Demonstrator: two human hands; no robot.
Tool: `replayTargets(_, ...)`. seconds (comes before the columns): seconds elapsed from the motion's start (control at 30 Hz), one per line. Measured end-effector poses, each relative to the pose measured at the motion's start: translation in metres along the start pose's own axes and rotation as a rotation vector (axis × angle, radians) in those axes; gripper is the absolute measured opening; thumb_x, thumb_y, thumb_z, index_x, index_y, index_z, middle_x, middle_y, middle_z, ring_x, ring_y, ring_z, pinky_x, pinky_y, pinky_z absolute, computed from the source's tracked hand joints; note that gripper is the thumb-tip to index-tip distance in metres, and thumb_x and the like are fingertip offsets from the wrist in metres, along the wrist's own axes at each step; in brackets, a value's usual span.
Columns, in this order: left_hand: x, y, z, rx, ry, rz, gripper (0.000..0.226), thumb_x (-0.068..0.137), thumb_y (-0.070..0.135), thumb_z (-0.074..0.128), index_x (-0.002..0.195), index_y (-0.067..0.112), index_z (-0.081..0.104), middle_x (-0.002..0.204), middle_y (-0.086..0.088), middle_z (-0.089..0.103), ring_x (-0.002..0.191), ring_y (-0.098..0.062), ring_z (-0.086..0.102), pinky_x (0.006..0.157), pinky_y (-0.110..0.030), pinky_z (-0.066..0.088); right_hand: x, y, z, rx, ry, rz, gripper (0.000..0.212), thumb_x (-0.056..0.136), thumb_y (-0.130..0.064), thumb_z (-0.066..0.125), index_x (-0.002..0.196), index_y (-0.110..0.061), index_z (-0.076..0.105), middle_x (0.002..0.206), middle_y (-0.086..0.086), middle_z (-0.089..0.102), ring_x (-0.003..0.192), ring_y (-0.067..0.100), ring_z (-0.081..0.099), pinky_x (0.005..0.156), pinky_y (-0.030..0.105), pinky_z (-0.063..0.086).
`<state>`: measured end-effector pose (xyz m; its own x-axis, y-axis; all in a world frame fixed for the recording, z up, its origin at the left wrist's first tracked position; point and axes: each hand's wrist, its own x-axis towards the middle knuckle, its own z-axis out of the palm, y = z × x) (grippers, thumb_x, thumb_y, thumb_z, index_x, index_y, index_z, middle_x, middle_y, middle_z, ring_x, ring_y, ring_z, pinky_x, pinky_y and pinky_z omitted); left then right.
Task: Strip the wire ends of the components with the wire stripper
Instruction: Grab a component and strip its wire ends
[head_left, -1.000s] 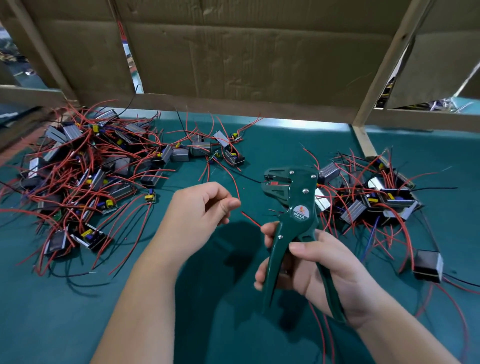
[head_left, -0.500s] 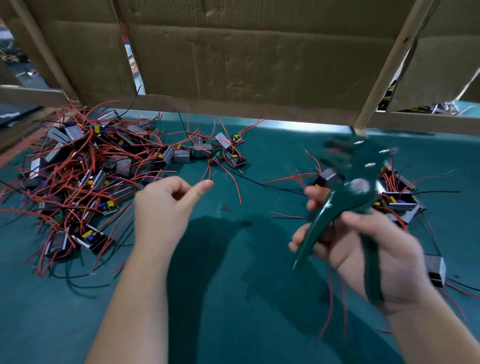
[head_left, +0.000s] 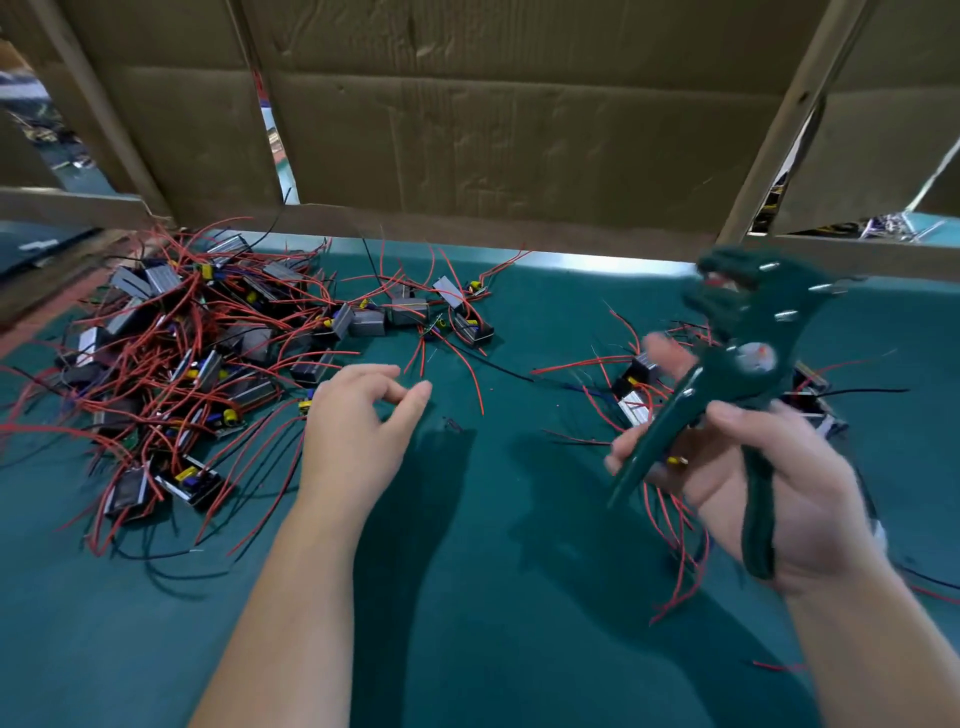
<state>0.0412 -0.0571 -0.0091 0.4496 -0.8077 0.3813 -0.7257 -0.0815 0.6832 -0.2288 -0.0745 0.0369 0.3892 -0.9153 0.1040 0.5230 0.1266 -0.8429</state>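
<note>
Green wire stripper (head_left: 727, 379) is gripped in my right hand (head_left: 810, 499), well right of the component pile (head_left: 197, 353), while my loose, empty left hand (head_left: 358, 436) hangs just beside that pile.

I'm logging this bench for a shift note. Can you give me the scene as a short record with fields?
left hand: empty, fingers loosely curled, above the mat
right hand: grips the stripper handles
stripper: dark green, raised, head pointing up and away, blurred
left pile: many components tangled in red and black wires
right pile: smaller, partly hidden behind the right hand
mat: teal, covers the bench
cardboard: brown panels along the far edge
</note>
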Motion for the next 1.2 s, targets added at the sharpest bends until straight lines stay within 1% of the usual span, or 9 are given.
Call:
replayTargets(0.17, 0.0, 0.0, -0.003, -0.029, -0.014, -0.046, 0.031, 0.093, 0.03, 0.058, 0.064, 0.025, 0.066, 0.093, 0.009, 0.067, 0.097, -0.012, 0.056, 0.095, -0.031, 0.037, 0.003, 0.028, 0.012, -0.08, 0.097, 0.292, 0.059, 0.065, -0.01, 0.062, 0.121, 0.003, 0.049, 0.081, 0.02, 0.06, 0.065, 0.042, 0.064, 0.063, 0.055, 0.056)
replayTargets(0.27, 0.004, -0.004, -0.006, 0.063, 0.09, -0.07, 0.014, 0.091, 0.021, 0.06, 0.092, 0.014, 0.072, 0.11, -0.005, 0.066, 0.111, -0.025, 0.054, 0.101, -0.036, 0.037, 0.006, 0.029, 0.007, -0.066, 0.218, 0.28, 0.044, 0.066, -0.012, 0.06, 0.108, -0.006, 0.047, 0.094, 0.021, 0.058, 0.068, 0.043, 0.065, 0.062, 0.054, 0.056)
replayTargets(0.37, 0.005, -0.01, -0.013, 0.104, 0.25, -0.194, 0.026, 0.088, 0.011, 0.056, 0.113, 0.013, 0.063, 0.122, -0.013, 0.055, 0.113, -0.031, 0.047, 0.095, -0.036, 0.034, 0.009, 0.025, -0.002, -0.048, 0.288, 0.22, 0.017, 0.077, -0.006, 0.057, 0.09, -0.006, 0.046, 0.078, 0.015, 0.057, 0.069, 0.041, 0.067, 0.064, 0.053, 0.057)
replayTargets(0.47, 0.006, -0.013, -0.02, 0.061, 0.37, -0.272, 0.04, 0.086, 0.001, 0.05, 0.125, 0.012, 0.052, 0.132, -0.015, 0.044, 0.116, -0.034, 0.045, 0.09, -0.036, 0.034, 0.009, 0.029, -0.007, -0.105, 0.361, 0.166, 0.009, 0.091, -0.001, 0.05, 0.093, -0.008, 0.044, 0.075, 0.012, 0.053, 0.074, 0.044, 0.067, 0.068, 0.055, 0.057)
replayTargets(0.63, 0.003, -0.022, -0.018, 0.341, 0.13, -0.515, 0.062, 0.088, 0.02, 0.058, 0.145, 0.014, 0.034, 0.154, -0.017, 0.021, 0.14, -0.037, 0.018, 0.113, -0.047, 0.017, 0.007, 0.03, -0.004, -0.171, 0.42, 0.143, 0.013, 0.091, -0.001, 0.053, 0.095, -0.008, 0.044, 0.079, 0.012, 0.054, 0.078, 0.046, 0.068, 0.072, 0.058, 0.056)
replayTargets(0.73, 0.004, -0.027, -0.019, 0.416, 0.114, -0.496, 0.046, 0.088, 0.021, 0.059, 0.133, 0.02, 0.052, 0.144, -0.012, 0.041, 0.129, -0.037, 0.033, 0.104, -0.046, 0.031, 0.006, 0.026, -0.005, -0.159, 0.43, 0.129, 0.011, 0.092, -0.001, 0.051, 0.093, -0.009, 0.043, 0.081, 0.013, 0.053, 0.079, 0.047, 0.067, 0.076, 0.061, 0.054)
replayTargets(0.97, 0.008, -0.025, -0.015, -0.098, 0.161, -0.379, 0.024, 0.086, 0.011, 0.069, 0.109, 0.014, 0.066, 0.086, 0.002, 0.069, 0.08, -0.016, 0.064, 0.069, -0.012, 0.043, 0.001, 0.027, 0.001, -0.099, 0.309, 0.149, 0.007, 0.089, 0.001, 0.049, 0.087, -0.005, 0.047, 0.083, 0.019, 0.057, 0.076, 0.047, 0.066, 0.073, 0.06, 0.055)
replayTargets(1.1, 0.009, -0.005, -0.008, -0.561, 0.104, -0.315, 0.025, 0.088, 0.005, 0.066, 0.11, 0.016, 0.068, 0.083, 0.003, 0.07, 0.075, -0.008, 0.064, 0.078, -0.02, 0.051, -0.002, 0.028, 0.006, -0.049, 0.206, 0.156, 0.028, 0.072, -0.011, 0.057, 0.097, -0.001, 0.051, 0.085, 0.015, 0.064, 0.072, 0.046, 0.065, 0.067, 0.058, 0.056)
replayTargets(1.2, 0.004, 0.013, -0.003, -0.851, -0.017, -0.285, 0.025, 0.093, -0.001, 0.056, 0.095, 0.019, 0.07, 0.074, 0.006, 0.073, 0.07, -0.004, 0.067, 0.069, -0.015, 0.052, -0.004, 0.031, 0.008, -0.013, 0.153, 0.165, 0.046, 0.073, -0.012, 0.053, 0.116, 0.004, 0.052, 0.088, 0.016, 0.065, 0.069, 0.044, 0.065, 0.068, 0.057, 0.056)
